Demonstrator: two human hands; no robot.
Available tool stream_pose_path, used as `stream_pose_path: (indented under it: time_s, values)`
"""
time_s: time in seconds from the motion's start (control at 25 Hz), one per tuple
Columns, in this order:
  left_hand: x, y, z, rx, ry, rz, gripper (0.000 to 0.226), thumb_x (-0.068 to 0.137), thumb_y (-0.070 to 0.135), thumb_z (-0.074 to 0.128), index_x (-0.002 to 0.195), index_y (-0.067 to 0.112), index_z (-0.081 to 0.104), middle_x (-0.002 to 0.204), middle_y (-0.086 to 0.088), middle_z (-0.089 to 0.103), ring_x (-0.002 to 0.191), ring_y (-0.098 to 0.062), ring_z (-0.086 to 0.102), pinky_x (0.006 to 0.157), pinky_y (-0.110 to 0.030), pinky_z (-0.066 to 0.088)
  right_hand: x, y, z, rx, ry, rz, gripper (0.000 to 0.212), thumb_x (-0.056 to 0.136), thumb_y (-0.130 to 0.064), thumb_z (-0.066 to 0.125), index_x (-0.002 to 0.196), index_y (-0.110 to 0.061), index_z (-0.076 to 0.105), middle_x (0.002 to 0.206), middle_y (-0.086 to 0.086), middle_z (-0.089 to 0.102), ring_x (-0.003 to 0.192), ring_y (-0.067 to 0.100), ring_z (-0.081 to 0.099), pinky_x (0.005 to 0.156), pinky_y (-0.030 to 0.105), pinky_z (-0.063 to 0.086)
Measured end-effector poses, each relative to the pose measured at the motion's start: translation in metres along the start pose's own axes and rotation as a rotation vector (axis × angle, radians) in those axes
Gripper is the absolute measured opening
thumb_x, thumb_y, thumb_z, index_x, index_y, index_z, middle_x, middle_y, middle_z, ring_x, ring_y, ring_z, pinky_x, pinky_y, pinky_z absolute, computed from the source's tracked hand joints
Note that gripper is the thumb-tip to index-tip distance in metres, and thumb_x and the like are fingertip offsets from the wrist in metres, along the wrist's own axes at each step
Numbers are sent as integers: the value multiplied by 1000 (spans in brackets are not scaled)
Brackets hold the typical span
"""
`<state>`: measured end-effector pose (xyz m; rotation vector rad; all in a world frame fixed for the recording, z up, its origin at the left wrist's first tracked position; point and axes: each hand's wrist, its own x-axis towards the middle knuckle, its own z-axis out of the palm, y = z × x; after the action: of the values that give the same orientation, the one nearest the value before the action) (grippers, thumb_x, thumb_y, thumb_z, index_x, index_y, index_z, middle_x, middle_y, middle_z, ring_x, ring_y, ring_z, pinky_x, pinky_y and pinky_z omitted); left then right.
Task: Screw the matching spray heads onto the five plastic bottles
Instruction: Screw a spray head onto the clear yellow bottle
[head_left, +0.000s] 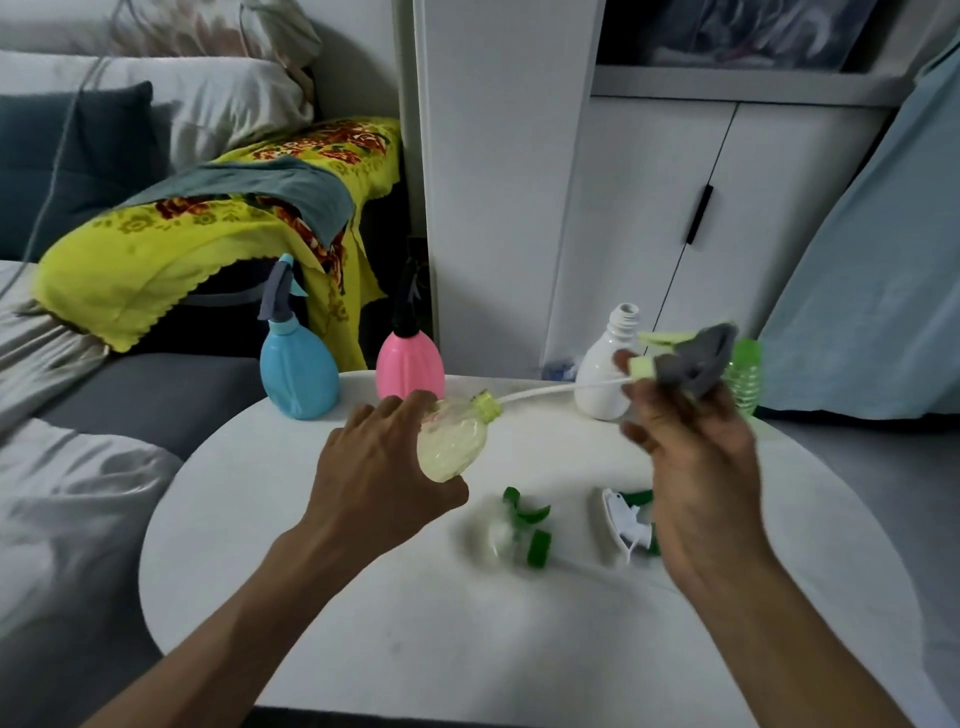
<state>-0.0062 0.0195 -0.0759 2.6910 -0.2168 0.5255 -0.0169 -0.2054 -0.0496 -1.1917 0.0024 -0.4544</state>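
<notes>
Two of the five bottles, a blue bottle (298, 371) and a pink bottle (410, 364), already stand capped at the far edge of the round white desk (363, 623), while a person works on a third. The left hand (384, 467) grips a pale yellow-green bottle (452, 441), tipped on its side above the desk with its green neck (487, 405) pointing right; its fingers (395, 410) are curled round the body. The right hand (696, 447) holds up a grey and pale green spray head (691, 358), pinched between thumb and fingers, and its white tube (545, 391) runs left to the neck, where its tip seems to sit just at the mouth.

The risk from here appears to lie in that long, bendy tube: if it kinks or slips out, the collar would not meet the thread squarely and could cross-thread. The soft bottle may also buckle or twist if gripped too tightly.

An uncapped white bottle (608, 369) and a clear green bottle (743, 374) wait behind the right hand, near enough that a swing of the head might knock them over. Two spare heads, a green one (530, 530) and a white and green one (623, 519), lie loose on the desk under the hands.
</notes>
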Motion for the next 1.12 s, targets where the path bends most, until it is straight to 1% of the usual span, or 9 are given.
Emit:
stream_pose_path:
  time_s: [0.2, 0.32, 0.4, 0.52, 0.64, 0.8, 0.92, 1.0, 1.12]
  values:
    - [-4, 15, -1, -6, 55, 144, 76, 57, 44, 82, 124, 17, 57, 105, -2, 68, 92, -28, 60, 76, -39, 50, -12, 25, 8, -44, -45, 193, 58, 75, -8, 77, 128, -13, 54, 93, -6, 78, 87, 5, 71, 76, 29, 51]
    - [-7, 22, -2, 15, 52, 210, 74, 56, 45, 78, 122, 17, 58, 103, -2, 68, 91, -30, 60, 77, -42, 53, -13, 26, 6, -81, -103, 225, 96, 64, -17, 85, 146, -31, 37, 101, 0, 79, 95, 7, 72, 85, 27, 54]
    - [-7, 22, -3, 29, 49, 252, 74, 55, 45, 78, 120, 16, 58, 102, -4, 68, 90, -31, 61, 76, -44, 54, -16, 21, 4, -195, -152, 159, 98, 61, -27, 87, 143, -42, 37, 104, -1, 77, 93, 7, 73, 80, 24, 56]
    - [-7, 17, -7, 64, 62, 284, 73, 54, 43, 79, 119, 16, 58, 101, -5, 68, 89, -32, 61, 75, -44, 54, -17, 15, -3, -965, -251, -196, 51, 83, -65, 58, 126, -39, 50, 89, -13, 73, 88, 10, 70, 80, 35, 50]
    - [-6, 8, -11, 137, 46, 314, 76, 52, 40, 85, 118, 15, 58, 101, -6, 68, 89, -33, 61, 75, -44, 52, -19, 12, -7, -1616, -261, -359, 66, 90, -72, 16, 127, -31, 52, 89, -2, 70, 86, 27, 58, 73, 39, 33]
    - [-10, 6, -14, 90, 19, 350, 75, 54, 44, 81, 119, 16, 59, 103, -4, 69, 89, -31, 61, 75, -42, 53, -15, 10, -14, -1500, -390, -559, 60, 95, -63, 29, 138, -27, 51, 133, 11, 54, 126, 34, 46, 94, 49, 39]
    - [-13, 8, -16, -19, 23, 341, 73, 55, 47, 77, 120, 20, 56, 102, 0, 69, 87, -26, 61, 75, -39, 53, -13, 13, -17, -1371, -490, -578, 61, 95, -58, 37, 149, -28, 34, 159, 12, 31, 149, 33, 18, 115, 55, 21]
    - [-13, 7, -17, -32, 17, 343, 74, 55, 48, 76, 120, 21, 55, 101, 0, 69, 86, -26, 61, 73, -38, 53, -12, 13, -18, -1376, -504, -611, 63, 93, -47, 53, 148, -22, 37, 155, 14, 38, 145, 36, 29, 112, 56, 27]
    - [-13, 5, -18, -34, -12, 345, 75, 54, 50, 75, 120, 18, 59, 100, 0, 70, 84, -24, 61, 72, -36, 53, -6, 9, -23, -1354, -421, -753, 43, 91, -31, 61, 131, -16, 58, 117, 11, 63, 106, 36, 59, 85, 47, 46]
